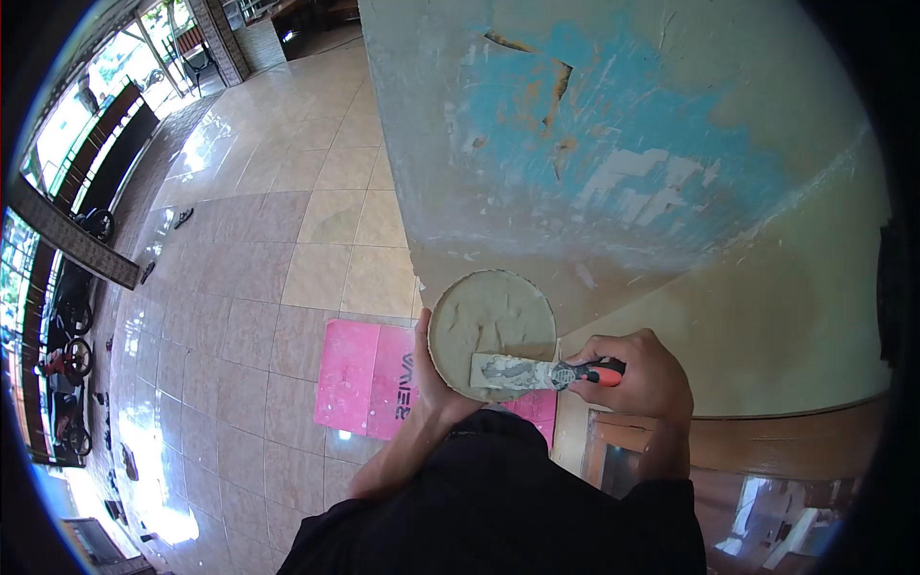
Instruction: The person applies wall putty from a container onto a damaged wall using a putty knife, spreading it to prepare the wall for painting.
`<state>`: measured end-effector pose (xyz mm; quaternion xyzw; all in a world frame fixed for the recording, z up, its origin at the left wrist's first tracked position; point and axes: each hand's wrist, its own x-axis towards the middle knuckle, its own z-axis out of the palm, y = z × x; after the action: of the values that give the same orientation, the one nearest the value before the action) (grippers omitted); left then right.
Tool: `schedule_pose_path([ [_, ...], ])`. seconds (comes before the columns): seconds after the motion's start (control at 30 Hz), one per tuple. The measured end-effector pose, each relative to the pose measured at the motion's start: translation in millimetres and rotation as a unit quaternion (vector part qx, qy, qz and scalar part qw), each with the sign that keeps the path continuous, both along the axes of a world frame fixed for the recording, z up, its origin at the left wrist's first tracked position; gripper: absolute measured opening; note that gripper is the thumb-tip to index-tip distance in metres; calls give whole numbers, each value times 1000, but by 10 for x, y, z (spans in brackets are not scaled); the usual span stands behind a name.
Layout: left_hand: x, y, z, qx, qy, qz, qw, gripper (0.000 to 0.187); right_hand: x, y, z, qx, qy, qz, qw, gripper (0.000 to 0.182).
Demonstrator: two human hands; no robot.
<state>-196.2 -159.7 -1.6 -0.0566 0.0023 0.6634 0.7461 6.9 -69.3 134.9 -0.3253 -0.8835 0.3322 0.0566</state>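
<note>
My left hand point(438, 388) is wrapped round the left side of a round tub point(491, 321) filled with grey-green paste, its fingers mostly hidden behind the tub. In my right hand point(637, 369) is the red and black handle of a putty knife point(517, 372). The knife's paste-smeared blade lies over the lower part of the paste. Just beyond the tub stands a wall point(575, 220) with blue and white worn patches and cracks in its surface.
A pink board point(364, 374) with dark lettering lies on the tiled floor point(240, 335) under the tub. Wooden furniture point(776, 446) stands at the lower right. Sandals, parked motorcycles point(72, 355) and a tiled pillar point(72, 235) are at the left.
</note>
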Motion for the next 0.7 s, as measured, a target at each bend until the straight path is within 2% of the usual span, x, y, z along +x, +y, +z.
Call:
schedule_pose_path([
  [0.13,-26,-23,-29,18,-31,1,999,83,-73,-1,-112,-38,16,-2,999,26],
  [0.33,16,6,-35,13,-10,11,1000,82,14,73,-250,-113,40,-28,992,27],
  [0.43,-4,7,-42,36,-48,7,998,82,27,56,-346,-142,65,-47,987,23],
  [0.53,34,45,-6,32,-39,-3,999,85,102,57,-363,-178,79,-67,978,19],
  [0.6,27,44,17,-26,48,-7,999,85,131,41,-390,-198,74,-79,974,19],
  [0.7,31,38,-78,14,41,-25,999,83,222,62,-514,-236,111,-95,961,19],
])
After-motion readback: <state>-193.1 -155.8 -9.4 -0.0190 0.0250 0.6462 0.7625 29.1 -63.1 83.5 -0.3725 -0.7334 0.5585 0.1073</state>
